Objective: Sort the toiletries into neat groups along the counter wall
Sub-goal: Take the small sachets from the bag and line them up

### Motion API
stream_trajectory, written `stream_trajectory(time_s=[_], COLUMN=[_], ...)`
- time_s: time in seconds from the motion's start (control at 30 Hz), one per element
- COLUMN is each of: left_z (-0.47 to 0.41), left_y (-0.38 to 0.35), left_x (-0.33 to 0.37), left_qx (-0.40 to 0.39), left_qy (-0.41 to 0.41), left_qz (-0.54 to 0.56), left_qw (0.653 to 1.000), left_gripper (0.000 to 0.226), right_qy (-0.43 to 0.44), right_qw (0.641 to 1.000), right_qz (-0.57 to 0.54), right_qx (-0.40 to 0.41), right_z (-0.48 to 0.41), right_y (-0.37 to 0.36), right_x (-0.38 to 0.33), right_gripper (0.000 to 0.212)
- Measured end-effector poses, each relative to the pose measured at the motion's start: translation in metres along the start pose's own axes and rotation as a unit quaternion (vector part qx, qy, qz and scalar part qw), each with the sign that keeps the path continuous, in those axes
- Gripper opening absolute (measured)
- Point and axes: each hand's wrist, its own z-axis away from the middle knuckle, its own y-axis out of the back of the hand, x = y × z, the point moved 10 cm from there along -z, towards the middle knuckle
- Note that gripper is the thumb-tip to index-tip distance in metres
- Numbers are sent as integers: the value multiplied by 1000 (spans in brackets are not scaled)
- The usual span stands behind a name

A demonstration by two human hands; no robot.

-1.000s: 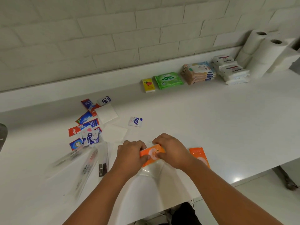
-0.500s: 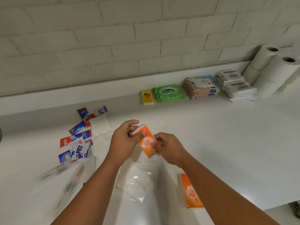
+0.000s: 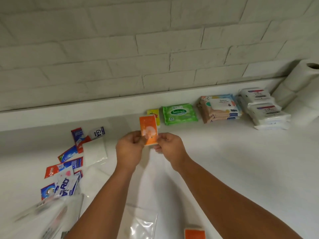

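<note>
Brickwork (image 3: 155,49) backs a white worktop (image 3: 224,161), and the sorted row runs along its foot: rolls (image 3: 303,87) far right, then white packs (image 3: 265,111), pastel packs (image 3: 219,109), a green pack (image 3: 179,113) and a small yellow pack (image 3: 152,112). Loose sachets (image 3: 65,163) lie overlapping at left, unsorted, with a clear bag (image 3: 143,226) near the front edge.

Both hands hover mid-worktop. The left hand (image 3: 129,150) and right hand (image 3: 170,147) each pinch a lower edge of an orange pack (image 3: 148,130), the grip closed on it by the fingertips. They hold it upright off the surface, in front of the yellow pack. A second orange pack (image 3: 195,234) lies at the near edge.

The step in hand looks like placing this orange pack. The next move likely calls for setting it flat by the wall just left of the yellow pack, then fetching its twin to stack on it.
</note>
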Motion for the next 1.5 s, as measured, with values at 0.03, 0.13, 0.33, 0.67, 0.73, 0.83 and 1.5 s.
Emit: stream_trajectory(time_s=[0.03,0.13,0.33,0.67,0.73,0.83,1.5], left_z=[-13,-53,-118,-126,-125,-126,-14], left_y=[-1,-11,-36,-52,-53,-55,-21], left_x=[9,22,-12,-25,-25,-22,37], left_qx=[10,11,-18,-15,-16,-18,-30], left_qy=[-11,-16,36,55,54,46,-98], left_qz=[-37,-122,-87,-176,-174,-184,-121], left_qw=[999,992,995,983,983,982,987], left_gripper=[15,25,34,28,27,33,18], right_qy=[2,4,-19,-74,-73,-64,54], right_qw=[1000,999,1000,996,997,997,987], right_qz=[-1,6,-6,-41,-38,-38,150], right_qx=[14,42,0,6,-3,-7,5], right_z=[-10,-31,-62,-81,-82,-86,29], right_y=[2,7,-6,-17,-19,-18,19], right_x=[-3,-16,-19,-10,-12,-15,-38], right_gripper=[22,28,34,55,53,43,45])
